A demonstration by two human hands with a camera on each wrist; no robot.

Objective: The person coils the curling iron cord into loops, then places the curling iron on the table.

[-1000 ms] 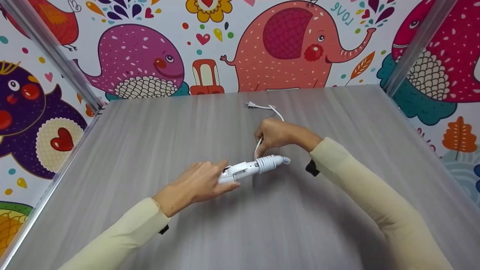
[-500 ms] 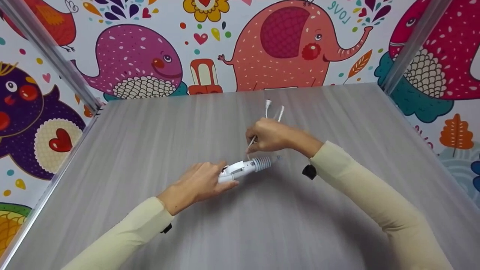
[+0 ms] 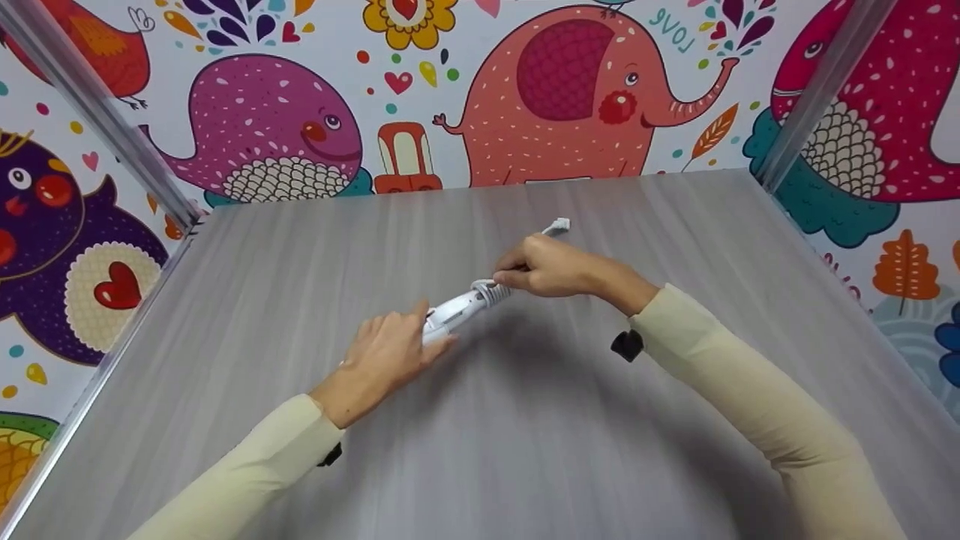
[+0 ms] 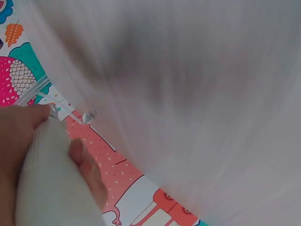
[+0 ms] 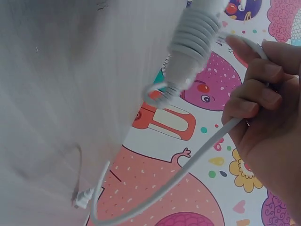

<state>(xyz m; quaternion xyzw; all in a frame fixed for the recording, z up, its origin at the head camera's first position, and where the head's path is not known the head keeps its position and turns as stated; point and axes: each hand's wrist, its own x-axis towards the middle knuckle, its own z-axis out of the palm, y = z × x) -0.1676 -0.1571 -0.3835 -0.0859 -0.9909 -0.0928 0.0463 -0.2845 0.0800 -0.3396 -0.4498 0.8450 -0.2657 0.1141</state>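
"Two hands in play, and the white appliance (image 3: 450, 315) has swung up! Half a second ago it lay at a flatter slant; now its wound end tips more steeply towards the table's (image 3: 480, 465) far edge."

"And the right hand (image 3: 551, 266) has closed in. There was a bit of clear cord below its fingertips; now they're right by the coil (image 5: 190, 40). Touching it? No telling."

"The plug (image 3: 560, 224) has shifted too, over towards the table's right edge, showing just beyond the right knuckles."

"How's the grip?"

"Left hand (image 3: 386, 349) firmly wrapped round the handle end, thumb along the side facing the table's near edge. The appliance runs out from that hand, up and rightwards, held above the middle of the table."

"And the right?"

"Fingers curled snugly over the white cord (image 5: 202, 150), no slack in that hold! One stretch leads from the fingertips towards the coil; the other drops out below the fingers, loops round and heads for the plug."
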